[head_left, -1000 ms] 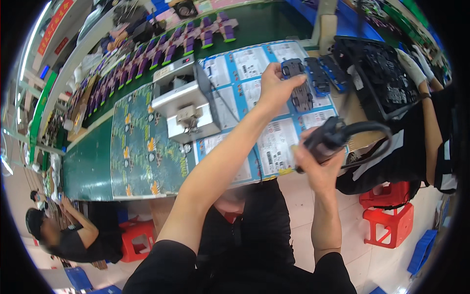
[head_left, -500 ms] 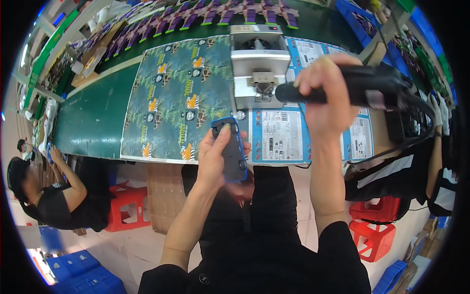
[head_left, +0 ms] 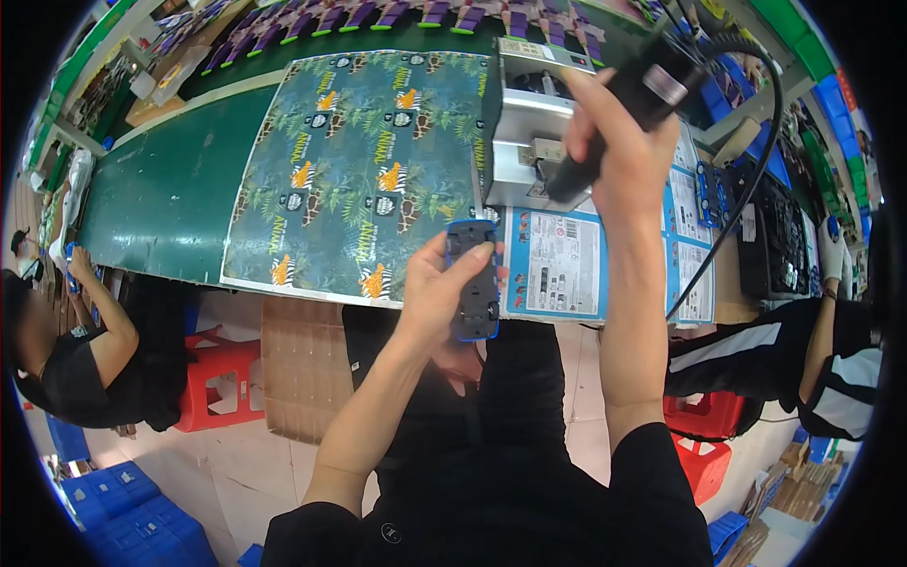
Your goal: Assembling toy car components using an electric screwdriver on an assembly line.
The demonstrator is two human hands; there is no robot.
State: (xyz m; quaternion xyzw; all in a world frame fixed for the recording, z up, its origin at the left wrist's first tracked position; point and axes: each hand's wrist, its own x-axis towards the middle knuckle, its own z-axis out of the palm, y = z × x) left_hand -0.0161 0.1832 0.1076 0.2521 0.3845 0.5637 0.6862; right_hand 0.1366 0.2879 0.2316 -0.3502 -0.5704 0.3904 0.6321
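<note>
My left hand (head_left: 436, 295) holds a small blue toy car (head_left: 472, 280) upside down, its dark underside and wheels facing up, just in front of the table edge. My right hand (head_left: 616, 151) is raised above it and grips a black corded power screwdriver (head_left: 619, 106), tip pointing down toward a grey metal fixture box (head_left: 520, 142). A black cable (head_left: 746, 180) loops from the tool to the right. Under both hands lies a blue and white printed sheet (head_left: 557, 265).
A large jungle-print sheet (head_left: 359, 170) covers the green table (head_left: 151, 208). Purple and green parts line the far edge (head_left: 453, 14). Black trays (head_left: 779, 236) sit at right. People sit at left (head_left: 66, 350) and right (head_left: 831, 359) beside red stools (head_left: 222, 378).
My right hand has lifted the screwdriver from level to a steep downward tilt. My left hand still holds the car, now slightly higher and nearer the table edge.
</note>
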